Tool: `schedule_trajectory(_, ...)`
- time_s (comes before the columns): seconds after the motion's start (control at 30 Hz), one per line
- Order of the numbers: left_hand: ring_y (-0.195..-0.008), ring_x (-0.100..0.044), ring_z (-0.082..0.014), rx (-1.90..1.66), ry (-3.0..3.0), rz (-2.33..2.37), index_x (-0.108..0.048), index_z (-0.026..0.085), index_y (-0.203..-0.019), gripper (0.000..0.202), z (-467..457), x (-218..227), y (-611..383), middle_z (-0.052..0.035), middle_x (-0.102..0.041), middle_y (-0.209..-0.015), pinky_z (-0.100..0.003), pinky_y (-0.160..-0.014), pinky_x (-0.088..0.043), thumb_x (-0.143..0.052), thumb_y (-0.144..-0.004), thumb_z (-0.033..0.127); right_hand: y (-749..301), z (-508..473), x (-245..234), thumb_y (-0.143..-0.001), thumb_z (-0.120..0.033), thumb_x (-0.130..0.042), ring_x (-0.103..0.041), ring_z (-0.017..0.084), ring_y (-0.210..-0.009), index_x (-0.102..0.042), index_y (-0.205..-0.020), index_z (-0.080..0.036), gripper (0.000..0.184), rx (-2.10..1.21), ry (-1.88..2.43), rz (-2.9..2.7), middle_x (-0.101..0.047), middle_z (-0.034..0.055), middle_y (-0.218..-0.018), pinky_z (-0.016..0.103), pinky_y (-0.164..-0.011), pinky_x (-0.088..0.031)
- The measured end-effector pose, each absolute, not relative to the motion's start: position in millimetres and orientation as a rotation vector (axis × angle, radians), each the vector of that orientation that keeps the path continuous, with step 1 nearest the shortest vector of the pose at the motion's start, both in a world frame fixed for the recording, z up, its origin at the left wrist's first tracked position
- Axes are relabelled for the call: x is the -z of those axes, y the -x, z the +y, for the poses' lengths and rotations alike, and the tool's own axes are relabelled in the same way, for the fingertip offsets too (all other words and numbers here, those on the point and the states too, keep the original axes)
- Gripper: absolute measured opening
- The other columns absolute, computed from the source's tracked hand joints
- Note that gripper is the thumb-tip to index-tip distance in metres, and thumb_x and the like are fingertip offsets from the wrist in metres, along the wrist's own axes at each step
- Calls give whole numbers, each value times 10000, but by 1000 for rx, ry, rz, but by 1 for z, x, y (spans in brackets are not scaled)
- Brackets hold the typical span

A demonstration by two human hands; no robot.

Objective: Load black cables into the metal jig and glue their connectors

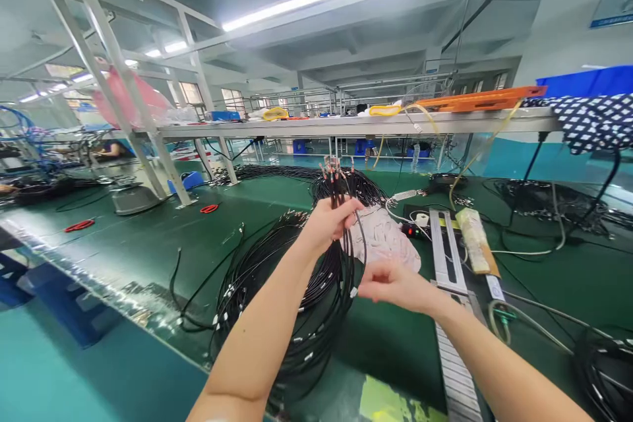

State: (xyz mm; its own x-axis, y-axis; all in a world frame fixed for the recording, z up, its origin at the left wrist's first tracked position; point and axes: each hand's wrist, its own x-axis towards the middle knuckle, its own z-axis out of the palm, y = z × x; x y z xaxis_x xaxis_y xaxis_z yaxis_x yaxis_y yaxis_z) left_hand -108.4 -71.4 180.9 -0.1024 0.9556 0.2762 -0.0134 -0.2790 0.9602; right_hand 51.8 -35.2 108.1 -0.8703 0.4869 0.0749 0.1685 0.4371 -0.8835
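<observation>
My left hand (332,224) is closed around a bundle of black cables (347,264), whose stripped, coppery ends (336,171) stick up above the fingers. Below it the cables drop into a large black coil (277,277) with small white labels, lying on the green bench. To the right, my right hand (390,285) is pinched at a single black cable of the bundle, beside a white label (353,292). Its fingertips partly hide the grip. Behind the hands lies a crumpled white cloth or bag (383,237).
A ridged metal rail (457,349) runs along the bench on the right, beside a tape-wrapped tool (475,241) and a black power strip (413,229). Red-handled tools (79,225) lie left. More cable coils (548,201) sit at right. A raised shelf (306,126) crosses behind.
</observation>
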Motion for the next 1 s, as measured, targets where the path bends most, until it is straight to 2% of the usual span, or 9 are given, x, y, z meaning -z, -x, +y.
schedule_trajectory(0.17, -317, -230, 14, -1270, -1422, 1072, -582, 119, -742, 365, -65, -177, 107, 47, -506, -509, -157, -322, -138, -665, -705, 472, -57, -27, -114, -689, -413, -657, -504, 110, -516, -646, -672, -134, 280, -1411, 600, -2465, -577, 8, -558, 230, -474, -387)
schedule_trajectory(0.3, -325, -254, 4, -1090, -1417, 956, -572, 129, -731, 378, -61, -160, 87, 38, -517, -510, -156, -324, -151, -677, -696, 490, -72, -11, -154, -690, -460, -664, -608, 154, -785, -538, -1156, -206, 545, -1394, 459, -2099, -622, 65, -1049, 278, -685, -504)
schedule_trajectory(0.37, -327, -263, -1, -936, -1405, 835, -581, 131, -739, 402, -60, -151, 73, 37, -511, -499, -158, -323, -146, -684, -682, 516, -78, -10, -168, -655, -484, -687, -635, 156, -684, -475, -1242, -228, 675, -1547, 427, -2086, -628, 78, -1049, 264, -562, -515)
schedule_trajectory(0.43, -331, -282, -7, -794, -1365, 737, -586, 132, -731, 451, -60, -143, 59, 34, -507, -501, -160, -319, -141, -704, -638, 557, -82, -13, -174, -662, -523, -664, -606, 141, -496, -536, -1181, -208, 621, -1681, 529, -2213, -666, 68, -863, 209, -355, -413)
schedule_trajectory(0.5, -328, -281, -3, -717, -1316, 697, -579, 136, -726, 483, -62, -137, 48, 35, -513, -514, -156, -317, -140, -736, -585, 569, -83, -17, -170, -701, -557, -613, -562, 132, -394, -617, -1046, -185, 508, -1676, 645, -2254, -664, 60, -720, 183, -262, -306)
schedule_trajectory(0.67, -298, -228, 7, -979, -1185, 738, -523, 219, -950, 488, -70, -131, 40, 117, -438, -506, -120, -321, -143, -759, -615, 483, -80, -18, -159, -683, -547, -643, -536, 116, -406, -652, -754, -162, 391, -1547, 656, -1954, -678, 79, -707, 201, -289, -376)
schedule_trajectory(0.8, -296, -198, 5, -1148, -1136, 708, -428, 271, -1118, 558, -80, -125, 39, 99, -496, -594, -120, -306, -157, -624, -715, 605, -74, -24, -164, -676, -562, -633, -470, 96, -329, -624, -680, -153, 409, -1491, 714, -1855, -667, 76, -664, 203, -228, -291)
schedule_trajectory(0.9, -325, -201, -2, -1214, -1158, 714, -408, 276, -1156, 546, -87, -119, 38, 103, -453, -597, -127, -332, -190, -557, -762, 624, -71, -32, -165, -694, -555, -613, -387, 64, -279, -625, -751, -160, 400, -1351, 770, -1824, -656, 45, -651, 204, -212, -238)
schedule_trajectory(1.0, -350, -252, -36, -1185, -1306, 865, -513, 201, -1031, 475, -87, -117, 37, 83, -405, -538, -169, -363, -263, -433, -830, 625, -70, -36, -161, -713, -573, -592, -411, 67, -326, -599, -670, -169, 407, -1164, 739, -1916, -625, 29, -618, 206, -255, -277)
